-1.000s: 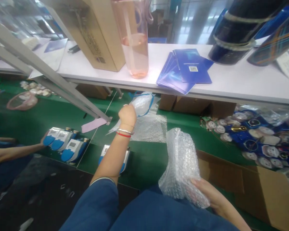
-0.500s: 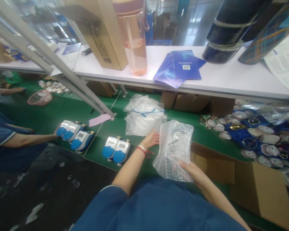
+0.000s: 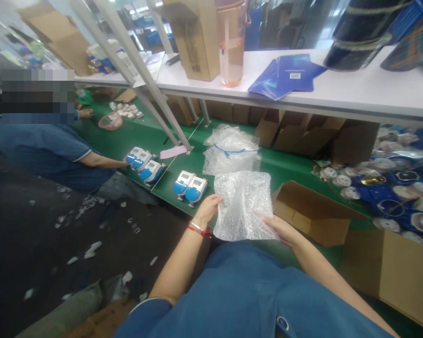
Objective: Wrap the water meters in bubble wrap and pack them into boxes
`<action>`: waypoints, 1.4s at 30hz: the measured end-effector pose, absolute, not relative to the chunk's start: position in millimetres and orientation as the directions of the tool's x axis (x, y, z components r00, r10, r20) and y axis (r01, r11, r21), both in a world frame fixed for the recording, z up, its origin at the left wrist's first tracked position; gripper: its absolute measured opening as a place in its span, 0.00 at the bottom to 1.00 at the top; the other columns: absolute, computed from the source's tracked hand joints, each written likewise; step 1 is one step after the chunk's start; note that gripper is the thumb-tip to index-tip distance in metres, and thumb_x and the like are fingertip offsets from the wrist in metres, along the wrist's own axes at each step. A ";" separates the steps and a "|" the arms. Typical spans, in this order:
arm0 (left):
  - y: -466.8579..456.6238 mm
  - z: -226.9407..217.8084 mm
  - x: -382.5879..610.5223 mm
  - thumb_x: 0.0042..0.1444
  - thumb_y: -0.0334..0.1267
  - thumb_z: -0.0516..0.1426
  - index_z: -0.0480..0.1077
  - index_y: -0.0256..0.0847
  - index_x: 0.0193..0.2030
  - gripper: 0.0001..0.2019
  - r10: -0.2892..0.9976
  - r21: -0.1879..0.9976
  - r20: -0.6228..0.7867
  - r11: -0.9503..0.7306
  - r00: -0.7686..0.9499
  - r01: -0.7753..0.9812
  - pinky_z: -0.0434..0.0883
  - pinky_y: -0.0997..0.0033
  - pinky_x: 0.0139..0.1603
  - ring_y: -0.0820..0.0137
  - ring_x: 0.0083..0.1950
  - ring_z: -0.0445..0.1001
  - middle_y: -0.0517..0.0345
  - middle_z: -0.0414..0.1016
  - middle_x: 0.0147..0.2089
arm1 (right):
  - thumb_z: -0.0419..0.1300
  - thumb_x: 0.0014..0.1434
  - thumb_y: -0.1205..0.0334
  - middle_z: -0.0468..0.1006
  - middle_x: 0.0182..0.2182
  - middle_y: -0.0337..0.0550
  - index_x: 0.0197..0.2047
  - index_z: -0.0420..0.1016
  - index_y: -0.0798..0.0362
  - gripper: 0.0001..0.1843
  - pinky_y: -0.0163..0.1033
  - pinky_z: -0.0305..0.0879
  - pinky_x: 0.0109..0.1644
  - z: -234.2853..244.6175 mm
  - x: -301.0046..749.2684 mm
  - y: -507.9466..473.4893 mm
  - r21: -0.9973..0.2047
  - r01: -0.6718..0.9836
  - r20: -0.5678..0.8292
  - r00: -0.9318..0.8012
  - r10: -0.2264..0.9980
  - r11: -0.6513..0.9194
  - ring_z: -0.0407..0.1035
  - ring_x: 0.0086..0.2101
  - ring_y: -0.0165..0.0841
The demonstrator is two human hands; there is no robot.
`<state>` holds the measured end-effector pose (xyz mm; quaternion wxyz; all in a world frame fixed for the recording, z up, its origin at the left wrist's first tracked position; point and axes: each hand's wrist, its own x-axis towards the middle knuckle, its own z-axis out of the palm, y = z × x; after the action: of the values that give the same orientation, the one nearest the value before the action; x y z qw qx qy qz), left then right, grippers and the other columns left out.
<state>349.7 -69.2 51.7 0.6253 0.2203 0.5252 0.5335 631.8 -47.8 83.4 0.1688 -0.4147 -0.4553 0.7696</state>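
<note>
Up on your shelf (image 3: 345, 87), a pale square code (image 3: 295, 76) shows on the top blue booklet (image 3: 305, 84), too blurred for you to make out! Left of it, dark marks (image 3: 196, 68) sit low on the standing cardboard box (image 3: 200, 47), and you can't read those either.

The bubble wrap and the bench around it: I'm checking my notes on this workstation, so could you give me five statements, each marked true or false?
1. The left hand and right hand both hold the bubble wrap. True.
2. The red bracelet is on the right arm. False: the red bracelet is on the left arm.
3. Two blue-and-white meters sit on the green bench just beyond the left hand. True.
4. The pinkish bottle stands on the green bench. False: the pinkish bottle stands on the white shelf.
5. The blue leaflets lie on the white shelf. True.
</note>
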 end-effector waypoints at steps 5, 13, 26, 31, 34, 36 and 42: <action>-127.4 81.9 301.9 0.46 0.46 0.64 0.66 0.37 0.29 0.16 0.865 0.965 -0.262 0.230 -0.428 -0.126 0.61 0.75 0.34 0.76 0.29 0.64 0.65 0.67 0.26 | 0.61 0.49 0.40 0.71 0.53 0.55 0.56 0.69 0.55 0.37 0.57 0.56 0.61 60.0 612.9 -60.9 -0.855 0.476 -0.420 -0.406 0.811 -0.205 0.64 0.54 0.50; -221.4 92.1 290.7 0.47 0.49 0.63 0.63 0.40 0.27 0.17 0.880 0.962 -0.262 0.272 -0.397 -0.031 0.56 0.77 0.25 0.77 0.23 0.59 0.67 0.61 0.22 | 0.58 0.55 0.44 0.73 0.47 0.51 0.50 0.68 0.53 0.26 0.44 0.67 0.49 87.2 476.7 -145.1 -0.913 0.335 -0.049 -0.658 0.751 0.234 0.70 0.44 0.38; -327.5 102.2 168.6 0.47 0.47 0.65 0.64 0.38 0.31 0.17 0.827 0.878 -0.362 0.146 -0.431 -0.456 0.64 0.75 0.35 0.77 0.29 0.66 0.63 0.67 0.29 | 0.52 0.61 0.48 0.76 0.30 0.42 0.33 0.70 0.54 0.17 0.38 0.64 0.41 99.8 323.4 -233.9 -0.993 0.116 -0.113 -0.774 0.623 -0.036 0.69 0.33 0.32; -331.8 100.6 143.1 0.46 0.49 0.65 0.64 0.38 0.32 0.19 0.783 0.889 -0.373 0.147 -0.498 -0.434 0.64 0.74 0.37 0.75 0.31 0.67 0.63 0.68 0.29 | 0.54 0.59 0.47 0.77 0.33 0.44 0.35 0.72 0.54 0.18 0.38 0.64 0.42 99.8 302.6 -228.4 -0.985 0.156 -0.167 -0.799 0.577 -0.069 0.70 0.34 0.33; -320.1 99.8 145.3 0.47 0.50 0.64 0.64 0.38 0.33 0.19 0.797 0.890 -0.367 0.151 -0.481 -0.429 0.64 0.74 0.36 0.75 0.30 0.67 0.62 0.68 0.29 | 0.57 0.57 0.46 0.76 0.32 0.42 0.36 0.71 0.54 0.18 0.37 0.62 0.38 98.5 285.3 -225.2 -0.983 0.176 -0.126 -0.840 0.527 0.046 0.67 0.32 0.31; -310.2 99.3 146.7 0.47 0.49 0.64 0.64 0.38 0.33 0.18 0.807 0.889 -0.349 0.125 -0.477 -0.441 0.63 0.74 0.34 0.76 0.30 0.66 0.62 0.68 0.29 | 0.57 0.56 0.47 0.74 0.29 0.39 0.34 0.70 0.54 0.17 0.35 0.60 0.36 97.4 275.6 -218.2 -0.977 0.181 -0.096 -0.839 0.535 0.108 0.64 0.30 0.30; -284.9 96.1 137.7 0.47 0.48 0.64 0.62 0.39 0.30 0.18 0.771 0.901 -0.345 0.112 -0.536 -0.419 0.57 0.78 0.27 0.81 0.23 0.58 0.67 0.60 0.23 | 0.54 0.58 0.50 0.69 0.26 0.36 0.33 0.69 0.54 0.15 0.33 0.56 0.33 94.9 268.6 -174.8 -0.986 0.165 -0.122 -0.843 0.524 0.037 0.60 0.28 0.28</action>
<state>137.7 -284.9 96.1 0.4581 0.1494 0.5882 0.6495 268.6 -174.8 94.9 0.1382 -0.2440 -0.7066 0.6496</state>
